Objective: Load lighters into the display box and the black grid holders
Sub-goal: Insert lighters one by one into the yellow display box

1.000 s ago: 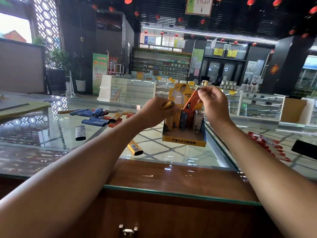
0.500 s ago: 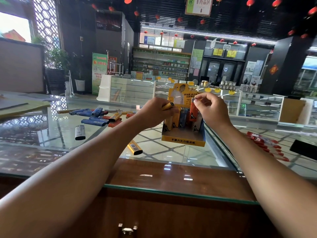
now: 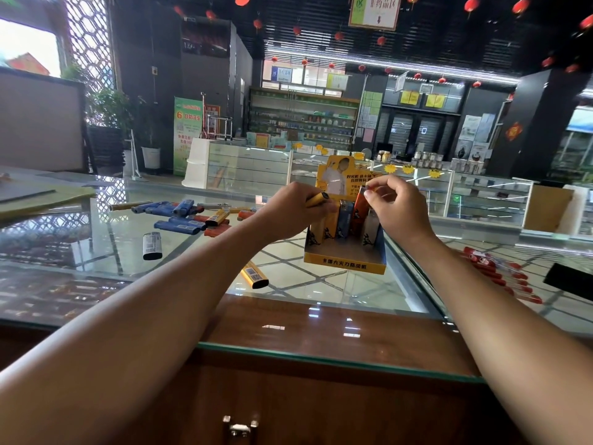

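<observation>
A yellow display box (image 3: 345,264) with a tall printed back card stands on the glass counter (image 3: 337,293), with several lighters upright in its back row. My right hand (image 3: 396,208) pinches the top of an orange lighter (image 3: 358,211) that stands in that row. My left hand (image 3: 293,213) grips a yellow lighter (image 3: 317,198) just left of the box. A pile of loose blue, orange and yellow lighters (image 3: 186,216) lies to the left. No black grid holder shows clearly.
A single yellow lighter (image 3: 254,275) lies in front of the box and a silver lighter (image 3: 151,245) further left. Red items (image 3: 500,274) show under the glass at right, beside a black object (image 3: 571,281). A wooden cabinet (image 3: 288,396) fills the foreground.
My right hand has lowered the orange lighter from above the box down into the back row. My left hand has stayed beside the box with the yellow lighter.
</observation>
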Available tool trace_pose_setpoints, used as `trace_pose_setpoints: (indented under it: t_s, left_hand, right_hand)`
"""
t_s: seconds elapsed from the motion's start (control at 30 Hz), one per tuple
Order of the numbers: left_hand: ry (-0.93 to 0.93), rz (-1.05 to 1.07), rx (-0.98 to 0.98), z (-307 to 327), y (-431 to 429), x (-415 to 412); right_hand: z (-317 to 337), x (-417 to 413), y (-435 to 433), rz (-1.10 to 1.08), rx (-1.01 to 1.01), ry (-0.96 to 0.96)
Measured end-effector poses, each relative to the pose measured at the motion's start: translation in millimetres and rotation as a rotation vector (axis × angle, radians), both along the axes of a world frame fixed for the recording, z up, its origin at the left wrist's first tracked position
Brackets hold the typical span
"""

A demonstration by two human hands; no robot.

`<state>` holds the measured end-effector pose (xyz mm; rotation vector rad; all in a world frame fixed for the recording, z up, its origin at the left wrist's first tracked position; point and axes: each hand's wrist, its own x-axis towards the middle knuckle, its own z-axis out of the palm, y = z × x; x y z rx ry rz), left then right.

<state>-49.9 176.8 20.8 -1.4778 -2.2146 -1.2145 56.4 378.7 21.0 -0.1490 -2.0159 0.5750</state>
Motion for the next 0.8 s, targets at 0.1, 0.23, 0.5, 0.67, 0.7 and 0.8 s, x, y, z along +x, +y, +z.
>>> trace_pose_setpoints:
  t_s: [0.1,0.23,0.5,0.67,0.7,0.8]
  left_hand:
    - [-0.002,-0.005,0.002,1,0,2]
    - [0.0,-0.001,-0.007,1,0,3]
    - [0.009,0.0,-0.006,2,-1,7]
    - [0.006,0.004,-0.008,3,-1,8]
    - [0.005,0.004,-0.009,3,-2,9]
    - [0.004,0.001,-0.011,3,-2,10]
  right_hand:
    - [-2,-1,3,-0.023,0.004,-0.032]
    - [-6,-4,5,-0.034,0.052,-0.061]
    - [-15,-13,15,-0.079,0.094,-0.133]
    - [-17,-16,14,-0.097,0.075,-0.166]
    - [-17,-16,13,-0.103,0.071,-0.168]
    - [-17,-17,14,-0.113,0.062,-0.166]
